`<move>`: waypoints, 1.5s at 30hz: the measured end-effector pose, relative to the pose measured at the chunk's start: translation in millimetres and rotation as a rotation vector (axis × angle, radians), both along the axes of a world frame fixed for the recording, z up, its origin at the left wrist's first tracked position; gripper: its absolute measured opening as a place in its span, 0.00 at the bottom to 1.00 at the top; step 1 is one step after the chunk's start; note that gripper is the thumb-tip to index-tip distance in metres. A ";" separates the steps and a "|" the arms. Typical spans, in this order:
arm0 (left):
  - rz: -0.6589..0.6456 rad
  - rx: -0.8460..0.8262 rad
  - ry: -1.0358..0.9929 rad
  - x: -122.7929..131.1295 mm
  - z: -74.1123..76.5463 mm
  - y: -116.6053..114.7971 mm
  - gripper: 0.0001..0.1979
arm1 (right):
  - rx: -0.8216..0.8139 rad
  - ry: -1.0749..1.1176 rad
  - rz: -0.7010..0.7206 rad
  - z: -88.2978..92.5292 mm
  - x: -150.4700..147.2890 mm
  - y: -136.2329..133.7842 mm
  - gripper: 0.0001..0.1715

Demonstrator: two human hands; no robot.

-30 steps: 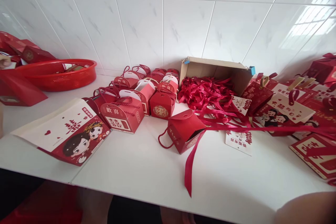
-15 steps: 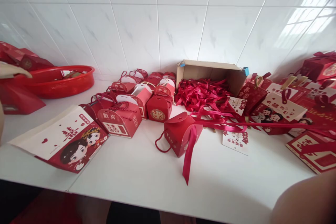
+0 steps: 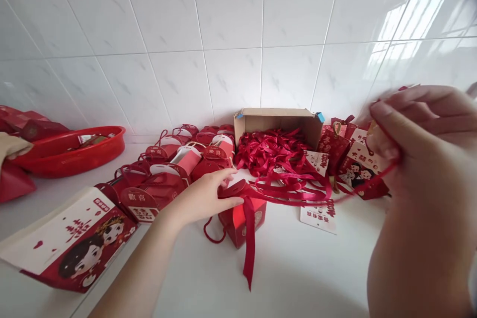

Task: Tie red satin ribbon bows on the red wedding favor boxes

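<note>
A small red gift box (image 3: 238, 226) with a twisted cord handle stands on the white counter. My left hand (image 3: 212, 191) reaches in from below, its thumb and fingers closed on the box's top flap. A dark red ribbon (image 3: 249, 248) runs over the flap; one end hangs down the front. The other stretch goes right to my raised right hand (image 3: 421, 124), where thumb and fingers are pinched on it. Behind the box, a heap of red ribbons (image 3: 276, 151) spills from an open cardboard box (image 3: 261, 114) lying on its side.
Several closed red gift boxes (image 3: 167, 179) stand in rows at left. A larger printed paper box (image 3: 67, 243) lies front left. A red plastic basin (image 3: 93, 151) sits far left. Printed bags (image 3: 363, 171) stand at right, near a white printed card (image 3: 316, 221). A tiled wall (image 3: 231, 79) rises behind.
Both hands have come into view, the left onto the gift box's flap, the right raised with the ribbon. The view has tilted up and shifted right.
</note>
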State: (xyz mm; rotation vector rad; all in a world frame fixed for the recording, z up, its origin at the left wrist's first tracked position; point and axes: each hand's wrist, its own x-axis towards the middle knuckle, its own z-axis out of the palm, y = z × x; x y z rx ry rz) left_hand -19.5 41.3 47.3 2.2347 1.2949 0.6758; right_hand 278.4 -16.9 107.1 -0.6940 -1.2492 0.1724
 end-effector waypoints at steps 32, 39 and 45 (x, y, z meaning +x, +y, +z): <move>0.119 -0.150 -0.614 8.4 -51.6 13.7 0.15 | -0.656 -0.384 0.483 -83.6 -113.9 77.1 0.15; 0.109 -0.160 -0.624 8.9 -53.3 12.3 0.14 | -0.728 -0.372 0.557 -81.9 -118.6 72.5 0.21; 0.101 -0.186 -0.646 7.6 -56.8 13.3 0.14 | -0.737 -0.384 0.598 -82.0 -117.1 71.9 0.23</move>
